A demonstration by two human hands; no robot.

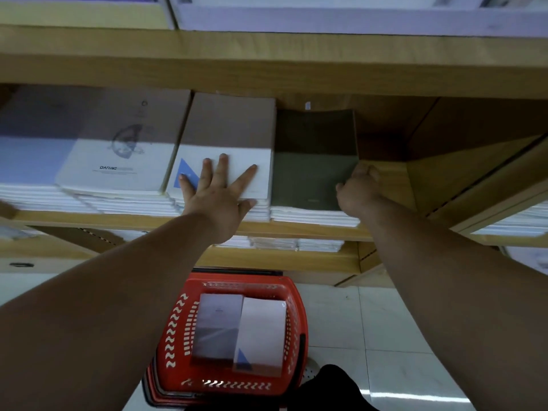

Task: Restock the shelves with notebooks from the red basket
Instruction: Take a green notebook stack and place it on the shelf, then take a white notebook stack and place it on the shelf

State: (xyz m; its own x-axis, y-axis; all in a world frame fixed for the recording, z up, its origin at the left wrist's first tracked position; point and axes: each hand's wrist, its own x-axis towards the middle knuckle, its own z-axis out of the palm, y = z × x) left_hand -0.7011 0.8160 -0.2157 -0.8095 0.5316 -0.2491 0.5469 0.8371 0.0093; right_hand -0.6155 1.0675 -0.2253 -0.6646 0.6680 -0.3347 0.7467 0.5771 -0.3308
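While two notebooks wait in the basket (237, 284), the job is only partly done. The basket sits on the floor (394, 321), near the person and below the shelf (382, 179). In it lie a grey notebook (218, 327) on the left and a white notebook (261, 330) with a blue corner on the right, side by side.

Up on the shelf there are already piles of notebooks in a row. The left hand (218, 188) lies flat on the white pile (231, 126), with its fingers straight and spread wide. It holds nothing. The right hand (358, 188) is at the near right corner of the green notebook (311, 167) on top of the next pile. Its fingers are curled round that corner. It looks like this notebook is being set straight on its pile.

To the right of the green notebook the shelf is bare, so there is room. I think the two notebooks in the basket must go up next. The white one matches the white pile.
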